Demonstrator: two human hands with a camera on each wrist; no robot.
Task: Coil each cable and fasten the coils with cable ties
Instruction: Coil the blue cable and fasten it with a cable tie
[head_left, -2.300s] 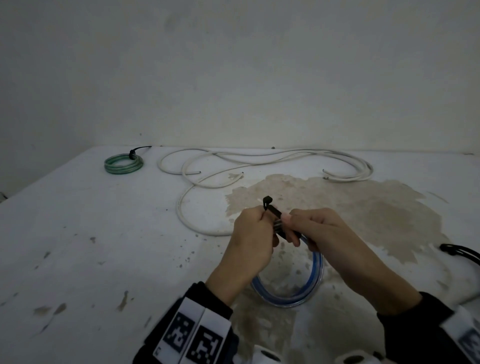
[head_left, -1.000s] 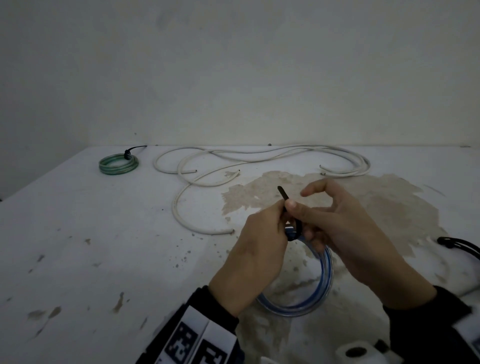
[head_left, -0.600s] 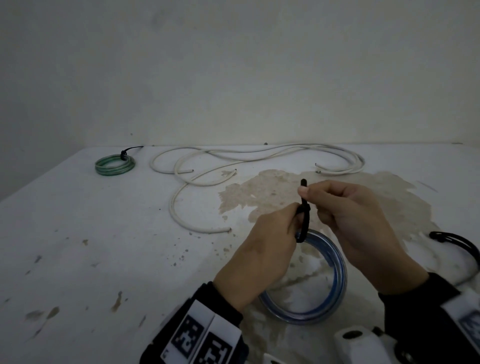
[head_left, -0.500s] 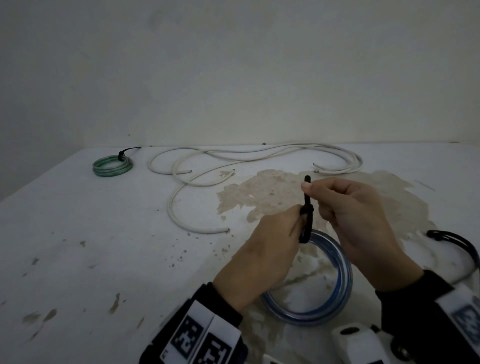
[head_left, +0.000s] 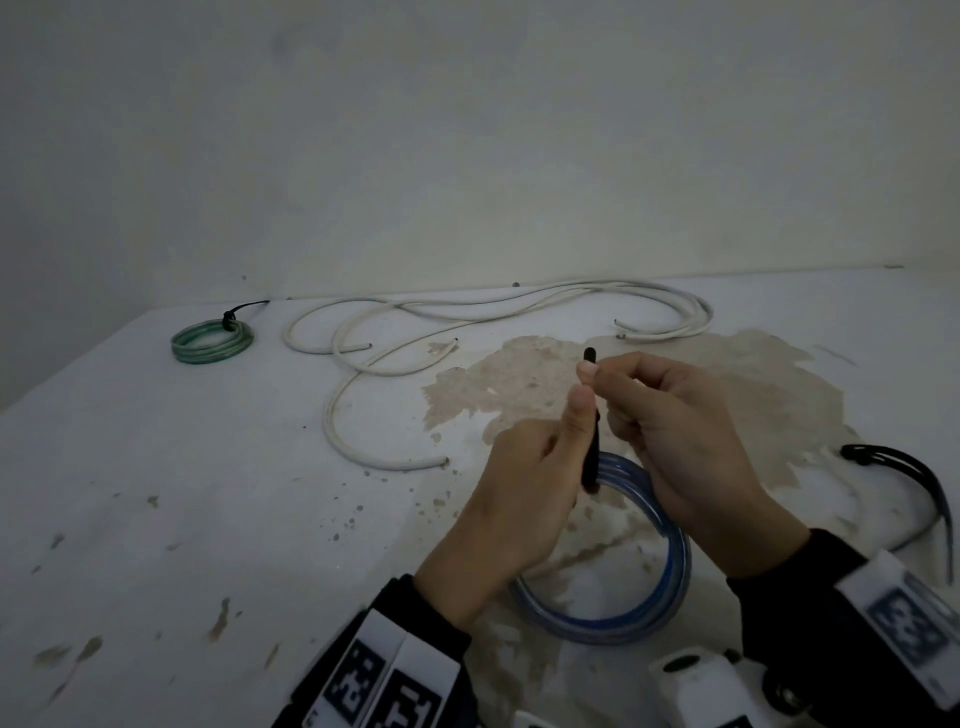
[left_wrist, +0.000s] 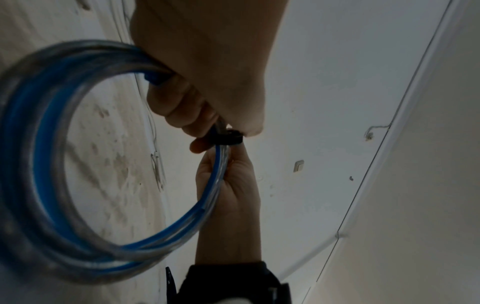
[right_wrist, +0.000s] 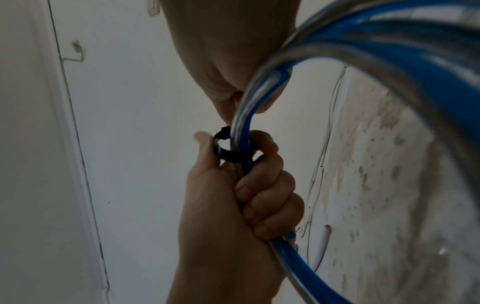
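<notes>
A blue-and-clear cable coil hangs over the stained tabletop. My left hand grips the coil's top in a fist, thumb up against a black cable tie. In the right wrist view the tie forms a loose loop round the coil strands, just above my left hand's fingers. My right hand pinches the tie's tail, which stands upright. The left wrist view shows the tie's head against the coil, with my right hand below it.
A green coil fastened with a black tie lies at the far left. A long white cable sprawls uncoiled along the back wall. Spare black cable ties lie at the right edge. A white device sits near my wrists.
My right hand has drawn the tie's tail up through its head, from lying across the coil to standing upright. The coil has shifted slightly right with both hands.
</notes>
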